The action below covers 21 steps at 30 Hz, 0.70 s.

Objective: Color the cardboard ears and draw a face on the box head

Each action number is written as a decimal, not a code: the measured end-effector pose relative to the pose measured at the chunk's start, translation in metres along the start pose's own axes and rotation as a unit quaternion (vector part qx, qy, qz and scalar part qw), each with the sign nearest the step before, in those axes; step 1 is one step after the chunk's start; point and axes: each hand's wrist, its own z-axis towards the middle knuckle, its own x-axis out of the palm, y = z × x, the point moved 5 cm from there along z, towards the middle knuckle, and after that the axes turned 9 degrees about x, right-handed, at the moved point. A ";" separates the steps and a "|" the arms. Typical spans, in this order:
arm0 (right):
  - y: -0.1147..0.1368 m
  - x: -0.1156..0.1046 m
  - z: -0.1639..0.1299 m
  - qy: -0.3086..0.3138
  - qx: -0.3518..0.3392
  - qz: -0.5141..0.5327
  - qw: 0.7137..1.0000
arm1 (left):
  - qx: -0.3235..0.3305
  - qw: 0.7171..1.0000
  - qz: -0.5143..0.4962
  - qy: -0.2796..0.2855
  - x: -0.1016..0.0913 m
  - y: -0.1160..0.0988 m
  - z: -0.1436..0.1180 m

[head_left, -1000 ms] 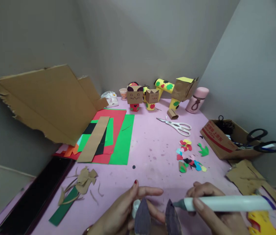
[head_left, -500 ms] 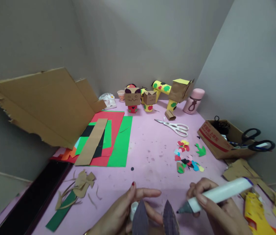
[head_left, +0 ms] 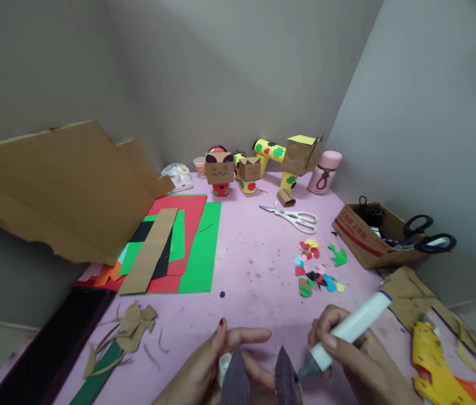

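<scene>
- Currently: colouring step, prob. R hand (head_left: 351, 354) has marker (head_left: 356, 326), tip at outer edge of nearer dark ear (head_left: 286, 379); can't confirm contact.
- R fingers: pinching marker barrel.
- L hand (head_left: 210, 360): thumb up, index stretched out; white cap (head_left: 223, 368) next to it. Other fingers partly hidden, can't tell grip.
- Loc: ears btm ctr, between hands, bases cut off by frame.
- Next move calls for (imo): steady ear, light edge strokes.
- Cnt: 2 ears, 1 marker, 1 cap, 1 glue gun (head_left: 430, 354), 1 pink bottle (head_left: 326, 173).
</scene>
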 end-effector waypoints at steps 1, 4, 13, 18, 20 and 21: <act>-0.001 0.001 0.000 0.006 0.008 0.001 1.000 | -0.002 1.000 -0.013 -0.006 -0.001 0.000 0.000; -0.001 -0.003 0.002 -0.028 -0.003 -0.012 1.000 | -0.011 0.999 -0.037 -0.003 0.000 -0.002 0.000; 0.000 -0.001 0.002 -0.033 -0.005 0.012 0.999 | -0.016 0.998 -0.056 -0.002 0.002 -0.005 0.001; 0.003 0.000 0.002 -0.041 -0.014 0.026 0.999 | -0.022 0.997 -0.068 0.003 0.002 -0.003 0.002; 0.002 0.000 0.003 -0.045 -0.004 0.016 0.999 | -0.021 0.998 -0.057 -0.004 0.001 -0.003 0.002; 0.002 -0.001 0.003 -0.053 -0.004 0.009 0.999 | -0.023 0.998 -0.053 -0.008 0.000 -0.003 0.002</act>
